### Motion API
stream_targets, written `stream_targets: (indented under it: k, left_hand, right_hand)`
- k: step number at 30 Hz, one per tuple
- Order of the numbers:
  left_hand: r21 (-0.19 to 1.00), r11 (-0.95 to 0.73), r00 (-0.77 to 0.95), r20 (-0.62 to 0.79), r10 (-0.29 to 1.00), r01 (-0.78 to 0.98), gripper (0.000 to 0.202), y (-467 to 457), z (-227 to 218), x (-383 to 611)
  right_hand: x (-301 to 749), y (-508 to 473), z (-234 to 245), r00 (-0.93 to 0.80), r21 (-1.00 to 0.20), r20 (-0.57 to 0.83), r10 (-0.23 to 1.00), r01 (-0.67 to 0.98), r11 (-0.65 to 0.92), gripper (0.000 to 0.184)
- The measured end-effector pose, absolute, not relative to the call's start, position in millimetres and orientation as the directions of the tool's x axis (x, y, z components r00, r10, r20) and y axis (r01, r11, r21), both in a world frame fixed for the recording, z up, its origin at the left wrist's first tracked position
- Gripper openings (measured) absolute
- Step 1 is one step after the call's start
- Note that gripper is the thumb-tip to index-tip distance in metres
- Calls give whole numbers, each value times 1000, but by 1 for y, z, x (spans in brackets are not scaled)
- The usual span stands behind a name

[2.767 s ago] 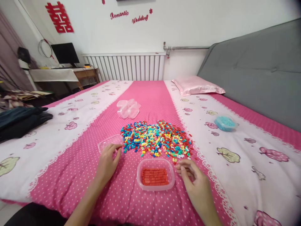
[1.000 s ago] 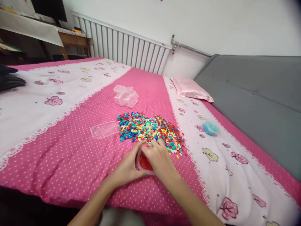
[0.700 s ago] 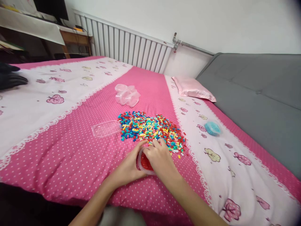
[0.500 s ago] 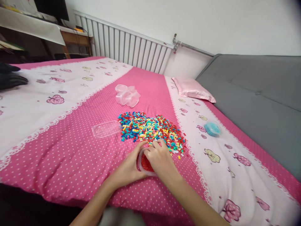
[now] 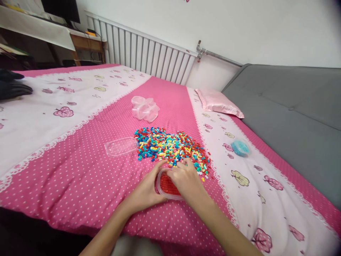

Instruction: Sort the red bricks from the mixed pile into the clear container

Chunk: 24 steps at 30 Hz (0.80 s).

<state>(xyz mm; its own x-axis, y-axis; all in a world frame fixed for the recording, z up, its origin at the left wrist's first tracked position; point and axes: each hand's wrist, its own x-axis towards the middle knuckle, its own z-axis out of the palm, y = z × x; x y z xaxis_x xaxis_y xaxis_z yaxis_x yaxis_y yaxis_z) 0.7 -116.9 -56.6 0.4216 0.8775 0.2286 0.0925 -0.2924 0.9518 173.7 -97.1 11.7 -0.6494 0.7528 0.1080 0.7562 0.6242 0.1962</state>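
My left hand (image 5: pixel 147 188) is wrapped round the left side of a clear plastic container (image 5: pixel 171 196) on the pink bedspread. Red building bricks (image 5: pixel 167 184) lie inside it. Over the container's right rim, my right hand (image 5: pixel 184 176) has its fingers curled together, pointing into the opening. Whatever those fingertips hold is hidden. Just beyond both hands spreads a heap of small multicoloured building bricks (image 5: pixel 170 142). At the heap's left edge lies a clear plastic lid (image 5: pixel 121 147).
Stacked clear containers (image 5: pixel 145 109) stand behind the heap. A clear container of blue pieces (image 5: pixel 240 147) sits to the right. Farther off are a pink pillow (image 5: pixel 218 103), a grey headboard (image 5: pixel 287 103) and a white radiator (image 5: pixel 144 49). A black glove (image 5: pixel 13 87) lies at far left.
My right hand has shifted slightly right across the container, showing more of the red bricks inside. My left hand keeps its hold on the container.
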Motion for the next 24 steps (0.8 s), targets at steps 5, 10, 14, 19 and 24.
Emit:
stream_targets:
  k: [5, 10, 14, 19, 24]
  left_hand:
    - [953, -292, 414, 232, 880, 86, 95, -118, -52, 1]
    - [955, -285, 413, 227, 882, 83, 94, -118, -49, 2]
    - [958, -281, 404, 234, 885, 62, 92, -119, -52, 1]
    - [961, -268, 382, 224, 897, 66, 92, -122, -58, -10]
    - [962, -233, 392, 162, 906, 141, 92, -123, -59, -17]
  right_hand:
    - [179, -99, 11, -644, 188, 105, 758, 761, 621, 21]
    - [177, -97, 4, -621, 143, 135, 772, 783, 605, 22]
    - [192, -99, 17, -580, 62, 195, 791, 812, 580, 20]
    - [249, -112, 22, -14, -409, 613, 790, 850, 332, 22]
    - [275, -128, -34, 422, -717, 570, 705, 675, 175, 28]
